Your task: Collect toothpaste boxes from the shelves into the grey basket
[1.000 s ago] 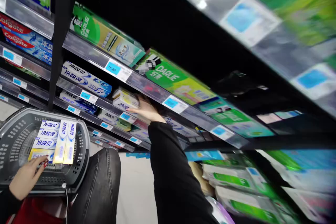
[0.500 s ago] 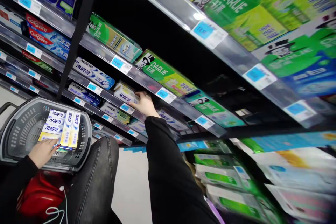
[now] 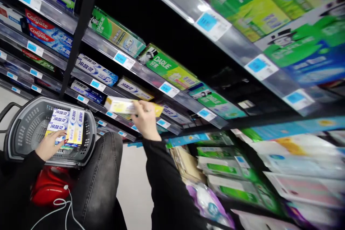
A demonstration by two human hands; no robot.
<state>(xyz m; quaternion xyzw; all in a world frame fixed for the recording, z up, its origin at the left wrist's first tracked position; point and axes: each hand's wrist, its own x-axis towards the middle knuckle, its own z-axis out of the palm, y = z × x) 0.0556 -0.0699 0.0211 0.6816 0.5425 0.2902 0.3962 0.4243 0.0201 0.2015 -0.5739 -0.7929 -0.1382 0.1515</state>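
Note:
My right hand (image 3: pixel 147 120) is closed around a yellow and white toothpaste box (image 3: pixel 121 106), held level in front of the shelf edge. Just behind it, a similar toothpaste box (image 3: pixel 134 89) lies on the shelf. On the left, my left hand (image 3: pixel 51 145) reaches into a grey basket (image 3: pixel 29 133). Its fingers are apart and rest on the near ends of the white and yellow toothpaste boxes (image 3: pixel 59 118). Two more boxes (image 3: pixel 76 125) lie beside that stack, turned lengthwise.
Green Darlie boxes (image 3: pixel 168 66) fill parts of the upper shelf, whose front edge (image 3: pixel 185 16) juts out above my right hand. A black upright post (image 3: pixel 81 32) divides the shelves. A red bag (image 3: pixel 51 187) and a white cord sit by my knee (image 3: pixel 99 172). Packaged goods (image 3: pixel 226 169) stand at the lower right.
My right hand has drawn a toothpaste box out from the shelf, toward me. My left hand has shifted slightly right and up over the boxes in the basket.

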